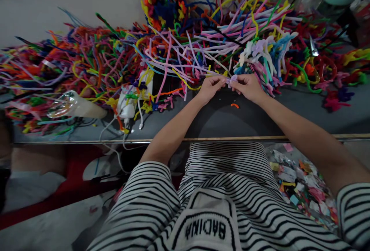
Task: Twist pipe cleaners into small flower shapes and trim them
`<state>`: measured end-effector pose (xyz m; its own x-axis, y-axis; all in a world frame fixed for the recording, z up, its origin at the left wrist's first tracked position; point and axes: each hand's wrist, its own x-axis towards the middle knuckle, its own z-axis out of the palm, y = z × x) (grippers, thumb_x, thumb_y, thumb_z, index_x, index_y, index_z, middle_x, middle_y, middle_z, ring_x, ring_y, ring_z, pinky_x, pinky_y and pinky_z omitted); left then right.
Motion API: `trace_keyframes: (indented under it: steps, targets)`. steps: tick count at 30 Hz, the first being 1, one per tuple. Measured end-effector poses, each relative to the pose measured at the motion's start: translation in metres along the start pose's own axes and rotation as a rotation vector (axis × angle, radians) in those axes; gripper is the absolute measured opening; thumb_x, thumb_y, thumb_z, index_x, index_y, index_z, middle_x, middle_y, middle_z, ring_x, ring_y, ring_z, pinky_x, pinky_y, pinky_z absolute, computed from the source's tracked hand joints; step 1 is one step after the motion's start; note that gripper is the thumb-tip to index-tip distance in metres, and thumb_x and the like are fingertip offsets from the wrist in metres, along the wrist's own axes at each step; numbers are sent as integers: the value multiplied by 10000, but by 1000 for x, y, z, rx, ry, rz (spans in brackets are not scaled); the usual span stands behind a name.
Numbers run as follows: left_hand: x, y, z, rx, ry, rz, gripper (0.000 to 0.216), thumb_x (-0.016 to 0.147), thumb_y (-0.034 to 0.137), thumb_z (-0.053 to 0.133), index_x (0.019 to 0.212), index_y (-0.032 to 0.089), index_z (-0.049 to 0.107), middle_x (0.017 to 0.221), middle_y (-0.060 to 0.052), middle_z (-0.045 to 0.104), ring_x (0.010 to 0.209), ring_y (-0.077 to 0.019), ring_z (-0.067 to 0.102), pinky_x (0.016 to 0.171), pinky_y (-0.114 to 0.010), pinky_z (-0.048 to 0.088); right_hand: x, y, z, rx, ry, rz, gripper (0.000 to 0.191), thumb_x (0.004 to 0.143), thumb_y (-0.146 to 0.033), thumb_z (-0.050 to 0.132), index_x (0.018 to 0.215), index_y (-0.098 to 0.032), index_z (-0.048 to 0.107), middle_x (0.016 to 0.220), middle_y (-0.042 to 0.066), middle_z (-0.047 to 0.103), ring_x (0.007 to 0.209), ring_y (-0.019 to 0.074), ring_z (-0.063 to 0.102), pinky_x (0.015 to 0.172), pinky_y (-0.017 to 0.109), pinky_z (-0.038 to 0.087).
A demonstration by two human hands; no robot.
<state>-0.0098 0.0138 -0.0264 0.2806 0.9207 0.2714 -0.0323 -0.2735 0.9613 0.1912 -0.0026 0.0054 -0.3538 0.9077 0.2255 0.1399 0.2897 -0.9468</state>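
A light purple pipe cleaner [232,78], bent into small loops, is pinched between my two hands over the front of the table. My left hand [213,88] closes thumb and forefinger on its left end. On the other side my right hand [248,88] grips the looped part, and its fingers hide some of the shape. Just below my hands lies a short orange pipe cleaner piece [235,105]. Right behind them rises a bundle of white, blue and pink pipe cleaner pieces [263,56].
Piles of colourful pipe cleaners [95,54] spread along the back of the dark table [231,123]. Scissors [313,46] with red handles rest at the right. A white charger [126,102] with cables and a clear-topped cup [78,105] stand left. Scraps [303,185] litter the floor.
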Motion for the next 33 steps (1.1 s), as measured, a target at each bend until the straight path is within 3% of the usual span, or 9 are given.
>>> trace_keyframes:
  steps: [9,20,24,29,33]
  targets:
    - [-3,-1,3,119,9,68,545,864,706,676,812,166,736,694,9,647,665,-92,568,690,-240,459,-2,7,6,126,18,99,465,757,-613,835,711,-173,692,597,4,637,470,70,464,445,233,340]
    - [-6,7,2,161,-17,65,524,838,689,720,760,171,724,723,-13,697,707,-118,619,743,-264,499,-2,9,3,-48,82,14,512,768,-671,791,663,-182,683,559,9,581,511,104,458,490,272,327]
    - [-1,5,-2,212,-18,90,540,884,700,655,811,171,734,761,-33,723,731,-130,646,765,-272,522,0,7,2,-66,99,-12,515,776,-672,774,654,-182,678,595,17,600,539,107,460,515,281,323]
    - [0,7,-9,573,59,282,384,1014,524,559,1015,196,757,1003,-90,778,971,-206,703,951,-373,525,3,9,1,-41,131,11,491,790,-638,768,647,-182,660,572,-7,557,527,91,413,528,274,296]
    - [-5,12,-8,855,-41,409,282,1043,375,517,1069,207,742,1097,-108,767,1093,-239,691,1037,-424,496,3,11,2,-53,108,46,466,798,-603,770,647,-180,646,559,-14,542,531,91,411,527,271,279]
